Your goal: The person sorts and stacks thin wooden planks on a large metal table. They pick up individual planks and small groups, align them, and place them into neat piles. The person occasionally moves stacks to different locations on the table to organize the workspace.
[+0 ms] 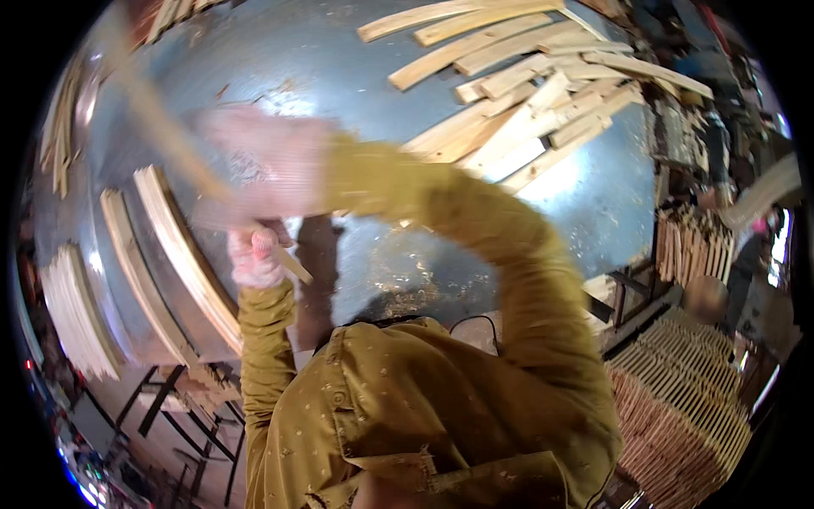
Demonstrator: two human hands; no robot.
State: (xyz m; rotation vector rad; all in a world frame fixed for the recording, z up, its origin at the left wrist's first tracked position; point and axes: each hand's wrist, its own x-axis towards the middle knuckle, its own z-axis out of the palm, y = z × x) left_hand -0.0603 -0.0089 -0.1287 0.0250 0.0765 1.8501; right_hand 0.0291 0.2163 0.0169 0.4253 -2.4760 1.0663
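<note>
A thin wooden strip [178,153] slants up and away to the far left, its upper part smeared by motion. My left hand [256,256], in a pale pinkish glove, is closed around its near end, and a short stub of wood sticks out past the fingers. My right hand [275,161], gloved too, reaches across from the right and lies beside or over the strip just beyond my left hand. Motion blur hides its fingers, so I cannot tell whether it grips the strip. Both hands are above a blue-grey metal table [373,263].
Loose wooden slats [509,110] lie heaped at the table's far right. Neat rows of strips [182,242] and a pale stack [78,310] stand along the left side. A large pile of cut wood [678,399] sits at the lower right. Black metal legs [199,428] show lower left.
</note>
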